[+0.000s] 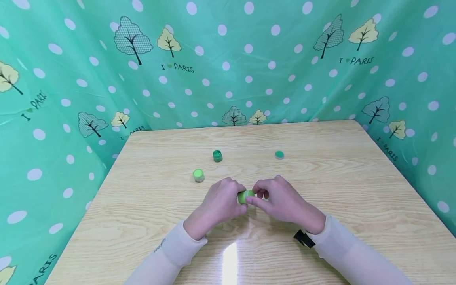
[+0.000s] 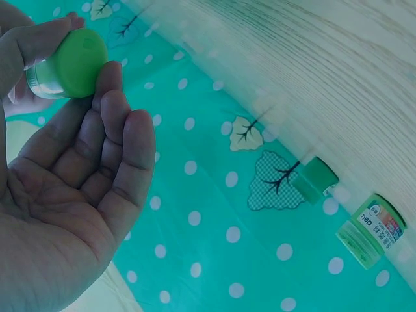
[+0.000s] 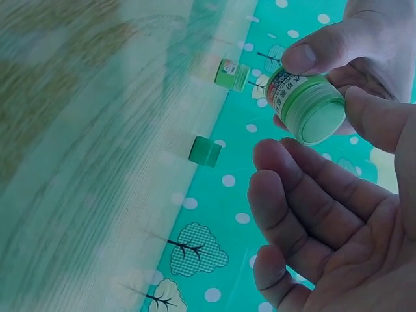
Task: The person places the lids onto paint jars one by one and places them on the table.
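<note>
A small light-green paint jar (image 1: 245, 196) is held between both hands over the front-middle of the table. My left hand (image 1: 222, 200) grips its body with thumb and fingers, the thumb lying along the printed label in the right wrist view. At the other end, the thumb and forefinger of my right hand (image 1: 283, 198) pinch the translucent rim (image 3: 318, 120); the other right fingers hang apart from it, loosely bent. In the left wrist view the jar's solid green end (image 2: 84, 62) faces the camera.
Beyond the hands, a light-green jar (image 1: 198, 175) and a dark-green jar (image 1: 217, 156) stand left of centre on the wooden table (image 1: 149, 221). A low dark-green container (image 1: 279, 154) sits further right. Dotted green cloth (image 1: 199, 91) hangs behind and beside the table.
</note>
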A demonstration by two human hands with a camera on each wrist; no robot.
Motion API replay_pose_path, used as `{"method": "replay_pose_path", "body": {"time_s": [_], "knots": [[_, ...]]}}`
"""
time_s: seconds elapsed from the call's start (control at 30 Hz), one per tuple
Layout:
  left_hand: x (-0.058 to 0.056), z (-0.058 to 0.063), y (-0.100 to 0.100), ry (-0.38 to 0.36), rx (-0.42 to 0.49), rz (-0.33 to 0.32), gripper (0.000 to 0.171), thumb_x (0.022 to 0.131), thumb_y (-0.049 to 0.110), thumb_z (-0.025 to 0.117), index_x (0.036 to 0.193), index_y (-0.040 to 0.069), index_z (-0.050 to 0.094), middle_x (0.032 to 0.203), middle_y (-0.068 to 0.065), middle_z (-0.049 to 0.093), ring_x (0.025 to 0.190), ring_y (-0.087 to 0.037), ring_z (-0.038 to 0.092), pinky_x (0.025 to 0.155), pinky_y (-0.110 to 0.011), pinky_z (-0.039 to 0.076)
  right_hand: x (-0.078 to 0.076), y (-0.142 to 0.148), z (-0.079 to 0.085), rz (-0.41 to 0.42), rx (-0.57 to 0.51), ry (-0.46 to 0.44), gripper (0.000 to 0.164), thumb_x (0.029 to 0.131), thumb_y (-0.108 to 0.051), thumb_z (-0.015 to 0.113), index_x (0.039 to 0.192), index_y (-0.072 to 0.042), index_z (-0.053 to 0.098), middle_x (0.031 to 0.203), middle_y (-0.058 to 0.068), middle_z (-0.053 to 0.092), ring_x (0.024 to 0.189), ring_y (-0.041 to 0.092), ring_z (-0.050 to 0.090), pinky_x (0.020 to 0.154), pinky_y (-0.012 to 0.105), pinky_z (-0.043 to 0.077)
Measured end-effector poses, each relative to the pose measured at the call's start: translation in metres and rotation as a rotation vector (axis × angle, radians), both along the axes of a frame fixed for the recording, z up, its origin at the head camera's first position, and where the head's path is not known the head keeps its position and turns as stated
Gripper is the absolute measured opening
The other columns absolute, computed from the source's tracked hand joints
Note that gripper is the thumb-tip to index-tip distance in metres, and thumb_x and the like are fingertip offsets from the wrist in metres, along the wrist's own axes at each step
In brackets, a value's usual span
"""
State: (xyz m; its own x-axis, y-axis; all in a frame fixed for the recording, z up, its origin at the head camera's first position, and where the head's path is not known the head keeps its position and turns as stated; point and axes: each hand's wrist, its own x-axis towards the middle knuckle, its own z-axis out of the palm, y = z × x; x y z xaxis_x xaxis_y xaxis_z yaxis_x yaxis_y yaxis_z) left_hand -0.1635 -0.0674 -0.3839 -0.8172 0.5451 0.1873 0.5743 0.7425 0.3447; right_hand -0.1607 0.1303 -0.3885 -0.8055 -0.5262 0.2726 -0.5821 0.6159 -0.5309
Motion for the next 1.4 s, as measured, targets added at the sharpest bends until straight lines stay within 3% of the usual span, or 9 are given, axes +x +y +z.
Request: {"method": "replay_pose_path", "body": {"time_s": [0.27, 0.47, 0.67, 1.03, 1.4], "knots": [[0.0029, 0.0017, -0.0002, -0.027, -0.003, -0.004, 0.025, 0.066, 0.016, 0.074, 0.058, 0.022, 0.051, 0.058, 0.009, 0.045, 0.062, -0.010, 0.042, 0.051, -0.021, 0.038, 0.0030, 0.0008, 0.0001, -0.040, 0.013, -0.006, 0.028, 0.083, -0.049, 0.067, 0.082, -0.021, 0.069, 0.063, -0.017, 0.056, 0.048, 0.000, 0.044, 0.045, 0.020, 0.040], [0.0009, 0.0041, -0.0009, 0.000, 0.006, -0.003, 0.024, 0.067, 0.020, 0.078, 0.061, 0.022, 0.055, 0.058, 0.009, 0.047, 0.060, -0.009, 0.043, 0.050, -0.020, 0.039, 0.0020, 0.0002, 0.0028, -0.034, -0.014, 0.038, 0.037, 0.075, -0.045, 0.077, 0.099, -0.017, 0.069, 0.082, -0.011, 0.064, 0.066, 0.006, 0.054, 0.061, 0.022, 0.044], [0.0010, 0.0031, -0.0018, 0.007, 0.003, -0.014, 0.025, 0.067, 0.017, 0.076, 0.060, 0.023, 0.053, 0.058, 0.010, 0.046, 0.060, -0.010, 0.043, 0.050, -0.020, 0.039, 0.0021, 0.0005, 0.0033, 0.024, -0.037, 0.043, 0.042, 0.070, -0.025, 0.084, 0.108, -0.018, 0.066, 0.095, -0.011, 0.065, 0.073, 0.009, 0.059, 0.072, 0.029, 0.040], [0.0020, 0.0004, -0.0011, -0.011, 0.011, -0.010, 0.025, 0.068, 0.018, 0.076, 0.060, 0.023, 0.053, 0.057, 0.010, 0.046, 0.060, -0.010, 0.043, 0.049, -0.020, 0.038, 0.0034, 0.0011, 0.0003, 0.043, -0.041, 0.029, 0.040, 0.068, -0.011, 0.085, 0.103, -0.020, 0.067, 0.092, -0.014, 0.066, 0.074, 0.009, 0.057, 0.071, 0.030, 0.038], [0.0007, 0.0012, -0.0005, -0.011, 0.016, -0.009, 0.025, 0.068, 0.018, 0.077, 0.059, 0.023, 0.054, 0.056, 0.010, 0.046, 0.060, -0.009, 0.043, 0.049, -0.019, 0.038, 0.0022, 0.0016, 0.0018, 0.020, -0.009, 0.025, 0.027, 0.074, -0.026, 0.081, 0.097, -0.019, 0.069, 0.082, -0.014, 0.064, 0.072, 0.010, 0.057, 0.068, 0.028, 0.039]]}}
